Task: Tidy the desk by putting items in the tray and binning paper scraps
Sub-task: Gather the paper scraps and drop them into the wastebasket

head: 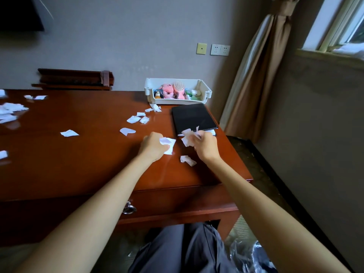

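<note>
A black tablet lies flat by the desk's right edge, just in front of the tray. A wooden rack stands against the wall behind the desk, and a curtain hangs to the right.

Loose scraps lie around the hands: one crumpled piece sits between the wrists, a small cluster lies towards the tray, single pieces are further left, and a pile sits at the far left edge.

The left hand rests on the desk with its fingers curled round a white scrap. The right hand pinches a bunch of scraps at the tablet's near edge.

The middle of the desk, between the hands and the left pile, is mostly bare wood. The right edge is close to the right hand.

The white tray stands at the back right corner and holds pink plush toys, a hairbrush and small green items. The bin, lined with clear plastic, is on the floor at the lower right; its contents cannot be made out.
</note>
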Motion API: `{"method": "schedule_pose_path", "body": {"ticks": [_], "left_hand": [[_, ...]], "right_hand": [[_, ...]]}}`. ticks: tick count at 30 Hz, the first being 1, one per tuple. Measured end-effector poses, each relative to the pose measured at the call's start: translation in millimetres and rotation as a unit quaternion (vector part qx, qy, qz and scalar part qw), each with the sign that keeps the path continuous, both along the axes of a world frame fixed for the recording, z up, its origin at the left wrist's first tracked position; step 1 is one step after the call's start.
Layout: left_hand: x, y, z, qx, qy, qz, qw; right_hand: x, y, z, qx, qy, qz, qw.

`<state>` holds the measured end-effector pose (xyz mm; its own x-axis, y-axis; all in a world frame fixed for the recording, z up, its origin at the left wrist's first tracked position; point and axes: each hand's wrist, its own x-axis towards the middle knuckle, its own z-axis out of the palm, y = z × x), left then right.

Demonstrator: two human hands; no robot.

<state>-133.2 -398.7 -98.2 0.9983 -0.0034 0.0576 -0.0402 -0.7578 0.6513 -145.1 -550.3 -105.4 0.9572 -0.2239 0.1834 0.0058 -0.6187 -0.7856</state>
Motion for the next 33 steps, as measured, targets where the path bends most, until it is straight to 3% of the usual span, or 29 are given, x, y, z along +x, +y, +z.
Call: {"method": "schedule_pose_path", "body": {"ticks": [6,11,15,24,33], "left_hand": [[-10,-26,29,-0.031,-0.086,0.011,0.996],[-31,-93,56,-0.070,-0.137,-0.066,0.986],[-55,-166,51,-0.074,-0.130,-0.129,0.980],[-105,-326,-32,-0.062,0.009,-0.272,0.960],[-121,-417,-181,0.054,0.167,-0.318,0.932]], "right_hand": [[-11,-22,11,0.013,-0.061,-0.047,0.997],[-37,-75,25,0.012,-0.096,-0.113,0.989],[-69,-147,8,0.000,-0.080,-0.180,0.980],[-146,-278,-85,0.050,0.038,-0.310,0.949],[-182,-339,-206,0.064,0.225,-0.345,0.909]]}}
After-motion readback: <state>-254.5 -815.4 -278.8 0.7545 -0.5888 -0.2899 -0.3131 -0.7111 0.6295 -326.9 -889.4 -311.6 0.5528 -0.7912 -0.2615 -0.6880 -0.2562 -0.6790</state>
